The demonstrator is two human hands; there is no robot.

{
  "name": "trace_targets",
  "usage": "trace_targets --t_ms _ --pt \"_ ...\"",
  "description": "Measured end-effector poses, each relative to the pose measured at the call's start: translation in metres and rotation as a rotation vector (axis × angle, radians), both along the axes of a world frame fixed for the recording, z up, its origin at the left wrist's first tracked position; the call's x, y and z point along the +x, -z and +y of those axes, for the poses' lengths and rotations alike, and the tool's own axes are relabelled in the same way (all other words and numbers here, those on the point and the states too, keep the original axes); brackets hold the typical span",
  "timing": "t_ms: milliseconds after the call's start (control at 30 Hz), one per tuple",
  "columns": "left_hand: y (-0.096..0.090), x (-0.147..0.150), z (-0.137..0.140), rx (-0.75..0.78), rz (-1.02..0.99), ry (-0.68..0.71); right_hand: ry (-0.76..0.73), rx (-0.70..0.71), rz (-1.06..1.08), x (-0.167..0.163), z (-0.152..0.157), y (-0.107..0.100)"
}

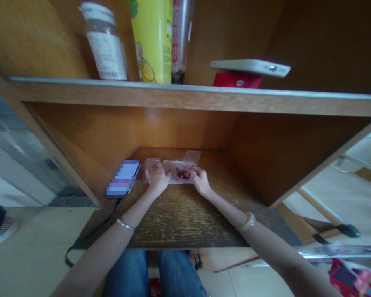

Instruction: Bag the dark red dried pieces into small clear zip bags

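Observation:
A white tissue-like sheet [172, 166] lies on the dark wooden desk, with a small heap of dark red beads [182, 174] on it. My left hand [157, 178] rests at the sheet's left end, its fingers over a clear plastic bag [152, 161] and its thumb apart by the sheet. At the right end, my right hand [200, 180] has thumb and fingertips pinched together beside the beads. Whatever is in that pinch is too small to make out. Behind the sheet lies another clear plastic piece [192, 156].
A phone [122, 179] with a lit screen leans at the left, its dark cord running off the desk edge. Overhead, a shelf [191, 99] carries a white-capped jar [106, 49], a yellow container [154, 45], a clear tube [181, 41] and a white device [250, 66] on a red box [236, 81].

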State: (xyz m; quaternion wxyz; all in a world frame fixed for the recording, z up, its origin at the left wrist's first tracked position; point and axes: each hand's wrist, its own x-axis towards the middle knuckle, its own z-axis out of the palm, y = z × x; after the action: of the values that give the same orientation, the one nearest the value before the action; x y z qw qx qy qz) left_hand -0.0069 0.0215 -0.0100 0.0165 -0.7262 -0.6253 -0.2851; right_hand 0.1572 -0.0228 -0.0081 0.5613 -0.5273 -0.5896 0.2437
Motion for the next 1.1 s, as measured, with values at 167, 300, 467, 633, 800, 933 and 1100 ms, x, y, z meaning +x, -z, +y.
trace_targets --t_ms 167,300,467,633,800,933,1100 --pt "-0.005 0.000 -0.002 -0.117 0.094 -0.003 0.001 -0.023 -0.010 0.000 0.000 -0.001" --pt "-0.011 0.001 -0.004 -0.203 0.119 -0.025 0.001 -0.042 -0.030 -0.001 -0.001 -0.002" --pt "-0.013 0.001 -0.002 -0.166 0.009 -0.043 -0.007 -0.021 -0.024 0.000 0.000 0.000" --pt "-0.018 -0.006 0.001 -0.020 -0.023 -0.092 -0.033 -0.004 -0.034 0.000 0.001 0.002" --pt "-0.032 -0.016 0.003 -0.021 0.261 -0.122 -0.014 0.005 -0.049 0.000 0.003 0.005" --pt "-0.036 -0.020 0.006 -0.091 0.380 -0.143 -0.009 0.022 -0.053 -0.001 0.005 0.007" --pt "-0.027 -0.024 0.012 -0.172 0.455 -0.129 0.010 0.068 -0.047 0.000 0.009 0.014"
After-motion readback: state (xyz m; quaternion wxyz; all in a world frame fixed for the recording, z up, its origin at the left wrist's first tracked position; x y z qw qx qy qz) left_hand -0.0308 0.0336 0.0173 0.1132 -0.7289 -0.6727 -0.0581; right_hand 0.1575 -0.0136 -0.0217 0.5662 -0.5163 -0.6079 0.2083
